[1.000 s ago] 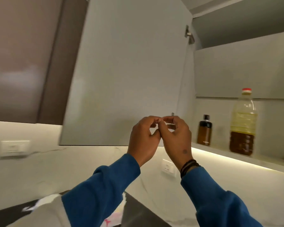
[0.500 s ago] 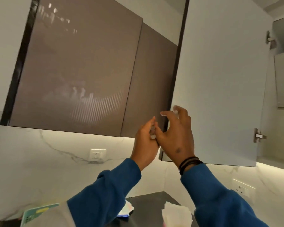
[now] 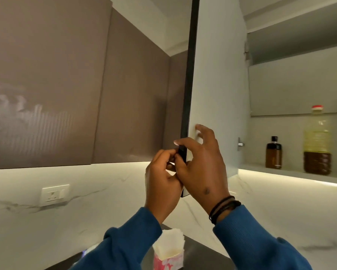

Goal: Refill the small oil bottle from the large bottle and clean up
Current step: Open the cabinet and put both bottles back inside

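head: our right hand [image 3: 200, 164] grips the open cabinet door [image 3: 218, 84] edge, thumb outside, fingers inside | left hand [image 3: 163, 178] curled beside it, grip unclear | right of door, on shelf [image 3: 292, 173]: small oil bottle [image 3: 273, 153], large bottle [image 3: 317, 143] | marble wall [image 3: 105, 191] below

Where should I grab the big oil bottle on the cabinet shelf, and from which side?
Probably the clear upper body of the big oil bottle, just under the shoulder, coming straight in from the open front of the cabinet. It stands upright on the shelf, with the small brown bottle apart on its left. The red cap looks too narrow to lift by.
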`<state>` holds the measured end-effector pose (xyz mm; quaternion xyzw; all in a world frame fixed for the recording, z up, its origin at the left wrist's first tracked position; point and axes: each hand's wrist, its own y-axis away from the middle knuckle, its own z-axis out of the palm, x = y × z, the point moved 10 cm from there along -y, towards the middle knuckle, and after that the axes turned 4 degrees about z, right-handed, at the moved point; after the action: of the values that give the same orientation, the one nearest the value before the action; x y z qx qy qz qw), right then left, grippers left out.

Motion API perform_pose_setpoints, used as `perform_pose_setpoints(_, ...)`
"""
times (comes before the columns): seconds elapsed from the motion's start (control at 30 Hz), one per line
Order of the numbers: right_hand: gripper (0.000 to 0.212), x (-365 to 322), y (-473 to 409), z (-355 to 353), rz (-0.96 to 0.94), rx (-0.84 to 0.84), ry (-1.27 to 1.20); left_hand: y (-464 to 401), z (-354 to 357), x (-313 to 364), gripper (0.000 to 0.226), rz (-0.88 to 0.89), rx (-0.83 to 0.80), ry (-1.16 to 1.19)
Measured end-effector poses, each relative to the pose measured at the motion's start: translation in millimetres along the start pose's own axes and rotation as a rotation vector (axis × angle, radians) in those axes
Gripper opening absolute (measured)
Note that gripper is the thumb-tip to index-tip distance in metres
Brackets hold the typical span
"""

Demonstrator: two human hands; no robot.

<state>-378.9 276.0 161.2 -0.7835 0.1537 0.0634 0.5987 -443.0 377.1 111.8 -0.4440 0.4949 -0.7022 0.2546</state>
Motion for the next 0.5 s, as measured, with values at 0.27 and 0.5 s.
perform_pose_setpoints(0.27, 0.037, 35.1, 22.1, -111.9, 0.016, 0.036, 0.230, 30.6, 95.4, 63.7, 0.018, 0.081, -0.060, 0.390)
perform_pose_setpoints(0.5, 0.043, 95.3, 27.8, -197.3, 0.117, 0.059, 0.422, 56.2, 196.5, 109.4, 0.028, 0.207, -0.111, 0.472)
